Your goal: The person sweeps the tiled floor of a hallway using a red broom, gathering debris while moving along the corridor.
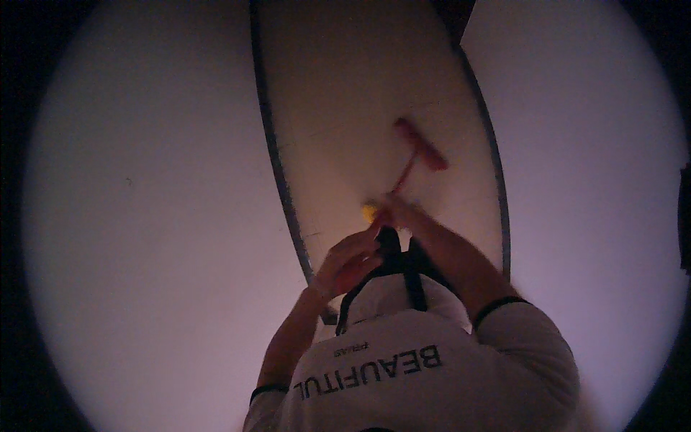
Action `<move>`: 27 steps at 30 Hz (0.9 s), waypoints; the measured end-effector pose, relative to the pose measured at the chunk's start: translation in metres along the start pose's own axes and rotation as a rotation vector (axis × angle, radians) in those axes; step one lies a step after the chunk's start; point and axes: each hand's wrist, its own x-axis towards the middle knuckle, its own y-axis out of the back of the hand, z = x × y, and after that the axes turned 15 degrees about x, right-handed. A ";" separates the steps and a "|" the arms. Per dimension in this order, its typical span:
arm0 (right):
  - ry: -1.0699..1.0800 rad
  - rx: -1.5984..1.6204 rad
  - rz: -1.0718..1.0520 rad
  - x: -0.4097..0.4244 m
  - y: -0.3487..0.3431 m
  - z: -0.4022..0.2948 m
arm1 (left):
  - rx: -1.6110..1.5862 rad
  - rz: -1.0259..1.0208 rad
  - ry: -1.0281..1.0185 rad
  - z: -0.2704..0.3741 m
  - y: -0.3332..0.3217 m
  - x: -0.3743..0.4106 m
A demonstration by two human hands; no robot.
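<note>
A thin red handle [404,173] leads up to a wide red head [422,144], forming a T-shaped tool. Blur and dim light hide whether it is a mop, a broom or a roller. My right hand [397,209] is closed around the handle, below the head. Lower and to the left, my left hand [351,262] is bent close to the line of the handle; whether it grips the lower end is not clear. A small yellow thing [370,212], too blurred to name, shows just left of my right hand.
Below the tool runs a narrow tan floor [345,97]. Pale walls [156,216] [572,162] rise on both sides, each with a dark baseboard [272,140] [494,135] along its foot. A dark opening [456,16] breaks the right wall at the far end.
</note>
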 end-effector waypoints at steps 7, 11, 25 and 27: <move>-0.550 -0.018 0.014 0.001 -0.181 0.143 | 0.579 -0.013 0.058 0.045 0.090 -0.099; -0.510 -0.001 0.131 -0.040 -0.243 0.131 | 0.661 0.051 -0.035 0.062 0.102 -0.107; 0.263 0.234 0.214 -0.089 -0.135 -0.004 | -0.223 -0.184 -0.152 0.035 0.074 -0.030; 0.463 0.043 0.163 -0.073 -0.075 -0.008 | -0.299 -0.253 -0.152 0.006 0.051 -0.008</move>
